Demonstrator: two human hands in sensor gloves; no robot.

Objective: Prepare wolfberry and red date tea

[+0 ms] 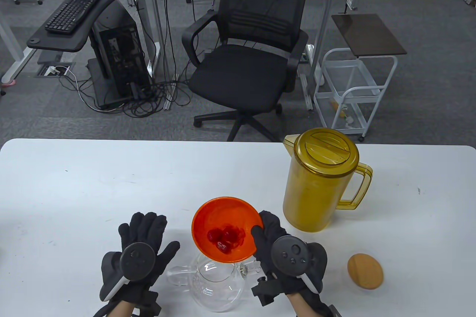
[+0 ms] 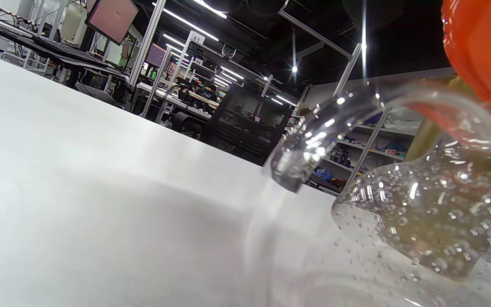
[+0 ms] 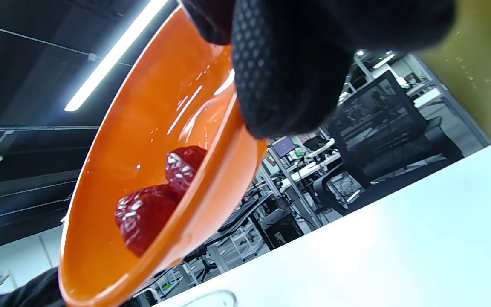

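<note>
An orange bowl [image 1: 225, 228] with several red dates [image 1: 223, 238] is held tilted over the mouth of a clear glass teapot [image 1: 219, 284] near the table's front edge. My right hand [image 1: 286, 254] grips the bowl's right rim, thumb inside. The right wrist view shows the bowl [image 3: 156, 170], the dates [image 3: 151, 204] and my fingers [image 3: 288, 72] on the rim. My left hand [image 1: 137, 254] lies flat on the table, fingers spread, just left of the teapot's handle [image 1: 178, 275]. The left wrist view shows the teapot [image 2: 424, 200] wet with droplets.
A lidded amber pitcher [image 1: 319, 179] stands behind and right of the bowl. A round cork lid [image 1: 365, 270] lies on the table [image 1: 111, 183] at the right. An office chair and a cart stand beyond the table's far edge.
</note>
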